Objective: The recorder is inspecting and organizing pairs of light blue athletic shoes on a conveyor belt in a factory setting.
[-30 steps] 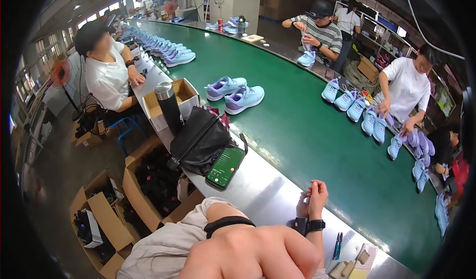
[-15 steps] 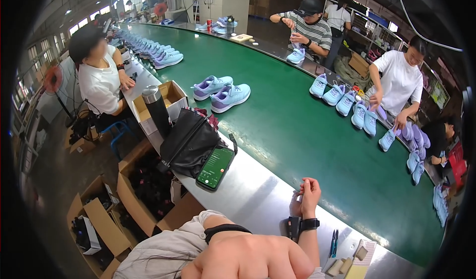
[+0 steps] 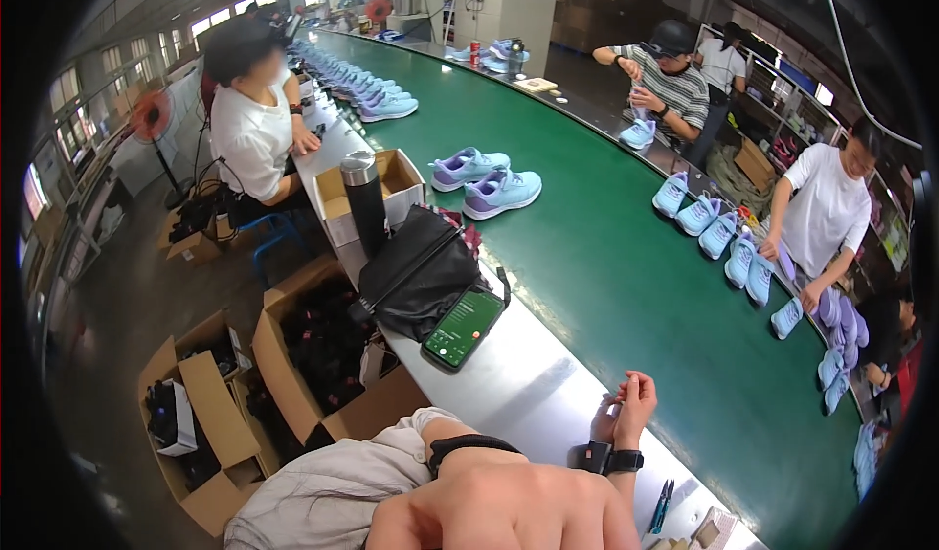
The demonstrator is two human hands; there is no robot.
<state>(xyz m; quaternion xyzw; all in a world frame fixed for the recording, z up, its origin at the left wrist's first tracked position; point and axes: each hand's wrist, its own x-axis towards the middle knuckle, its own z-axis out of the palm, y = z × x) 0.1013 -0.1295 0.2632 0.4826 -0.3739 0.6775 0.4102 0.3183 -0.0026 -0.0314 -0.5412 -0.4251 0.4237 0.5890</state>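
My left hand [image 3: 504, 511] looms large at the bottom centre, its back and knuckles close to me and a black band round its wrist. Its fingers run off the lower edge, so I cannot see whether they hold anything. Beyond it, my right hand [image 3: 631, 410] rests at the bench edge beside the green belt, wearing a black watch [image 3: 624, 462]. Its fingers are loosely bent and slightly apart, with nothing visible in them. Close to the watch is a dark boxy item [image 3: 592, 456]. Teal-handled snips [image 3: 662, 507] lie on the metal bench to the right.
Left along the bench are a phone [image 3: 464, 327], black bag [image 3: 430, 268], dark flask [image 3: 365, 203] and open carton [image 3: 411, 190]. Two blue shoes [image 3: 504, 196] sit on the green belt [image 3: 597, 257]. Cardboard boxes [image 3: 289, 364] stand below left. Several co-workers handle shoes around the belt.
My view has turned left, so the bench, belt and people appear farther right. Both of my hands keep nearly the same pose.
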